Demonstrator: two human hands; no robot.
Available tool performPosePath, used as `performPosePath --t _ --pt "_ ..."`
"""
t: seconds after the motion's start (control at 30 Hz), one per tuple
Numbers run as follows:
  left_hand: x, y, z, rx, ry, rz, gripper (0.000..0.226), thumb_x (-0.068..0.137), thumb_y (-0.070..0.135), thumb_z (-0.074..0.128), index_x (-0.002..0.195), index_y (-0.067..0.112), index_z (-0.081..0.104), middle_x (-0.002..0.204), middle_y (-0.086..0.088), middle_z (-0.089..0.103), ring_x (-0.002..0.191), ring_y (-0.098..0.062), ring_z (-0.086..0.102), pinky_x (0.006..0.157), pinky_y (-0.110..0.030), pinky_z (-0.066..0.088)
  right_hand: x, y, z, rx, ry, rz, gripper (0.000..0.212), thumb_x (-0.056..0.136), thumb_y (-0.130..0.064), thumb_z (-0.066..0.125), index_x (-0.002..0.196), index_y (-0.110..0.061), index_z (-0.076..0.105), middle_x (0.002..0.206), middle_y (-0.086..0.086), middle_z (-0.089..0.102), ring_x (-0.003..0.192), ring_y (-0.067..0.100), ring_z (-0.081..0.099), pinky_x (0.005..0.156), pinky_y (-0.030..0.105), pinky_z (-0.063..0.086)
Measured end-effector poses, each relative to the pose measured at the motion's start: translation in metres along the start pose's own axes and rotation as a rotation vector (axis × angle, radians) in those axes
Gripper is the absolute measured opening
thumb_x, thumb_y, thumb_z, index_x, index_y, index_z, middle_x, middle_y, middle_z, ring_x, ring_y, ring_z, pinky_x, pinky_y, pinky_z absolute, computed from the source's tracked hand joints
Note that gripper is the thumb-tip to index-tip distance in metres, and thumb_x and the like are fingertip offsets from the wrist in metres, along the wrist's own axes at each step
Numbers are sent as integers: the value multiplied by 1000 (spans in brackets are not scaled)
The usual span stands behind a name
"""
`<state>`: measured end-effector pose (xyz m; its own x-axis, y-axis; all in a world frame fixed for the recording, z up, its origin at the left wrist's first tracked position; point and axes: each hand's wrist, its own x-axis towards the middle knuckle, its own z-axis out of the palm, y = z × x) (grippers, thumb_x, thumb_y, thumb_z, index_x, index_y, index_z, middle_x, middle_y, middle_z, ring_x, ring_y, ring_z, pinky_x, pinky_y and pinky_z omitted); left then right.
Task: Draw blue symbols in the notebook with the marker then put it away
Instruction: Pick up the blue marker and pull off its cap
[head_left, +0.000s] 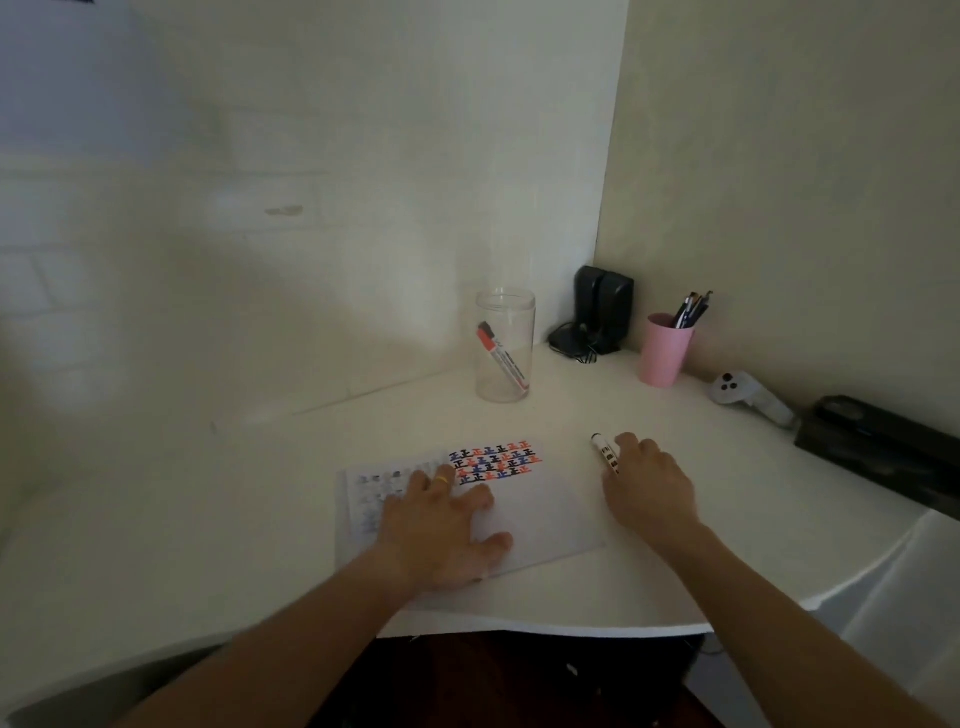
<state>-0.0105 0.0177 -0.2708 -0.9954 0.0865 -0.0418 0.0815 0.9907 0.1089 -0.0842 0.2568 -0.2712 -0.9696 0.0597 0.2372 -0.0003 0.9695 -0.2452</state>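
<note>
An open white notebook (540, 514) lies on the white desk, with rows of blue, red and black symbols along the top of its right page. My left hand (441, 525) rests flat on the notebook, fingers spread, a yellow ring on one finger. To the right of the notebook a white marker (604, 453) with a dark cap lies on the desk. My right hand (647, 483) curls over its near end, fingers touching the barrel. A clear plastic jar (505, 345) stands behind the notebook with a red marker (500, 359) leaning inside.
A pink cup (665, 349) of pens stands at the back right. Black speakers (602, 309) with a cable fill the corner. A white controller (748, 397) and a long black device (878, 444) lie along the right wall. The desk's front edge (545, 623) curves near my arms.
</note>
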Motion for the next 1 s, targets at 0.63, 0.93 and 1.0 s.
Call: performPosePath --t 0.63,0.93,1.0 --pt "127 -44 18 -103 485 266 36 88 60 44 98 32 65 95 2 60 86 -18 58 67 -32 42 65 -48 35 1564 -311 209 17 78 -11 77 89 0 71 71 12 59 60 18 55 57 26 44" --pt "123 -34 9 -265 516 531 42 96 63 38 110 31 61 79 12 63 63 -8 54 60 -11 34 58 -52 41 1529 -327 -105 24 81 -16 70 95 3 75 76 21 69 65 26 64 58 28 52" --pt "123 -32 8 -246 528 548 41 98 59 35 105 27 60 76 9 63 61 -10 54 58 -16 37 56 -54 40 1539 -337 -146 31 81 -18 70 98 8 74 79 23 69 65 25 64 58 27 53"
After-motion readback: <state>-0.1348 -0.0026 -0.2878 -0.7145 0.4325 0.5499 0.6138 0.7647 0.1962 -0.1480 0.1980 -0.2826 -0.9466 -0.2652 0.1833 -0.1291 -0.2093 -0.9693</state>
